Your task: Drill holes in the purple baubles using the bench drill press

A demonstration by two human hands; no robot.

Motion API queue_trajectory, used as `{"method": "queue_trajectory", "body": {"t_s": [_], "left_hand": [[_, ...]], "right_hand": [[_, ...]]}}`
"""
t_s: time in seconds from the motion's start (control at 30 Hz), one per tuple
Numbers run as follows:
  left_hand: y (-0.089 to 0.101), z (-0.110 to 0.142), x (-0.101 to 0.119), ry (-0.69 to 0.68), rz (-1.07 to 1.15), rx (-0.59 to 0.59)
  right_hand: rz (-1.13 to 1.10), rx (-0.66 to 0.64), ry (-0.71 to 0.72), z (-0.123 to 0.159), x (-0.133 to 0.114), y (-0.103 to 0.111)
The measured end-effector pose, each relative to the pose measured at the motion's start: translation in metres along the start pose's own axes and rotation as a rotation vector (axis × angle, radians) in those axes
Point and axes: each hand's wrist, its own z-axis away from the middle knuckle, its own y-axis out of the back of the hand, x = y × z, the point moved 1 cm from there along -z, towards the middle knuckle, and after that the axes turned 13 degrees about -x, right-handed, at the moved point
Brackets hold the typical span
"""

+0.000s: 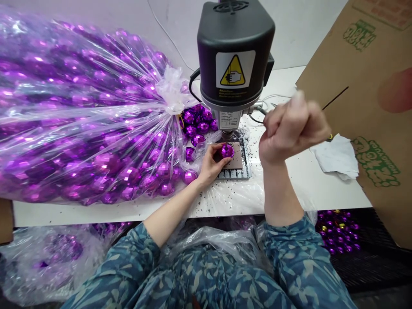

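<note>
A shiny purple faceted ball (227, 150) sits under the spindle of a black-topped drill press (236, 56). My left hand (213, 162) pinches the ball from its left side, thumb in front, and steadies it on a small brown board (237, 162). The board lies on a slotted metal base (246, 169) strewn with dark shavings. Raised to the right of the machine, my right hand (291, 128) is curled closed and slightly blurred, at the drill press lever (258, 110); its fingers hide most of the grip.
A big clear plastic bag (96, 111) of purple balls fills the left. Loose balls (201, 122) lie behind the base. On the right are a white cloth (336, 156) and a large cardboard box (363, 86). Below the table's edge, more balls (339, 231) lie in a dark crate (370, 268).
</note>
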Motion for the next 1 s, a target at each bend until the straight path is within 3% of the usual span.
{"method": "queue_trajectory", "body": {"t_s": [0.17, 0.23, 0.3, 0.37, 0.47, 0.53, 0.63, 0.73, 0.8, 0.9, 0.97, 1.0], "left_hand": [[-0.003, 0.016, 0.022, 0.028, -0.114, 0.128], [-0.004, 0.036, 0.039, -0.033, -0.243, 0.084], [-0.006, 0.065, 0.054, -0.114, -0.363, -0.131], [-0.006, 0.1, 0.062, -0.141, -0.446, -0.445], [-0.002, 0.152, 0.056, -0.097, -0.644, -0.836], [0.001, 0.179, 0.044, -0.087, -0.814, -0.968], [0.002, 0.2, 0.031, -0.065, -0.942, -1.028], [0.002, 0.195, 0.036, -0.05, -0.914, -1.026], [0.006, 0.173, 0.048, -0.115, -0.838, -0.95], [0.027, 0.109, 0.069, -0.196, -0.807, -0.581], [0.046, 0.054, 0.078, -0.111, -0.89, -0.299], [0.055, 0.028, 0.079, -0.021, -0.989, -0.217]], "right_hand": [[0.011, -0.085, -0.133, -0.043, -0.004, -0.018], [0.003, -0.095, -0.138, -0.047, -0.002, -0.02], [0.019, -0.089, -0.129, -0.046, 0.0, -0.02], [0.06, -0.081, -0.124, -0.044, 0.0, -0.02], [0.09, -0.063, -0.114, -0.043, 0.0, -0.022], [0.047, -0.06, -0.107, -0.044, 0.0, -0.023], [-0.03, -0.048, -0.102, -0.044, 0.0, -0.023], [-0.063, -0.042, -0.12, -0.043, 0.001, -0.021], [-0.071, -0.056, -0.136, -0.042, 0.001, -0.021], [-0.063, -0.054, -0.133, -0.042, 0.001, -0.02], [-0.046, -0.053, -0.137, -0.042, 0.0, -0.019], [-0.029, -0.059, -0.146, -0.041, -0.001, -0.018]]}}
